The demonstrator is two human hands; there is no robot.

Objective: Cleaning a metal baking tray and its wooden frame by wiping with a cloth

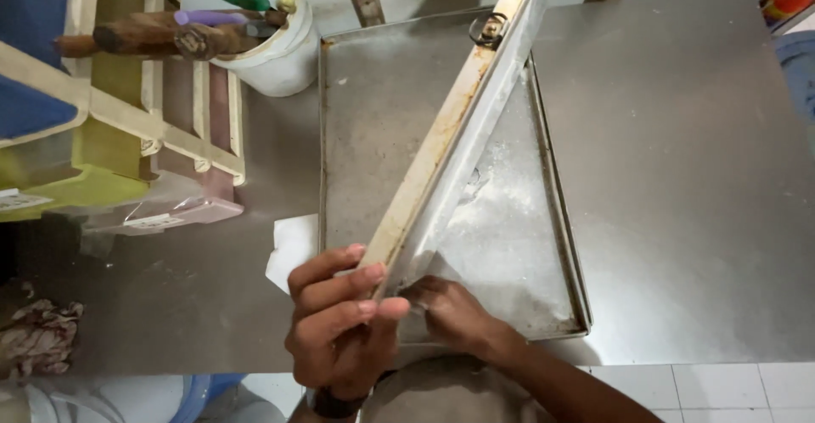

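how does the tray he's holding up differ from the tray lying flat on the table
The held tray stands tilted on edge, gripped by the left hand; the flat tray lies on the steel table. The held tray shows its rusty, stained rim; the flat tray shows its grey floor dusted with white powder. The right hand reaches under the held one. Both look like worn metal baking trays.

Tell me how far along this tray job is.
Done: one flat tray already lies on the steel table. In hand: the left hand holds a second tray up on its edge over the first, and the right hand presses against its underside. Left: white powder still coats the tray faces, so they are not clean.
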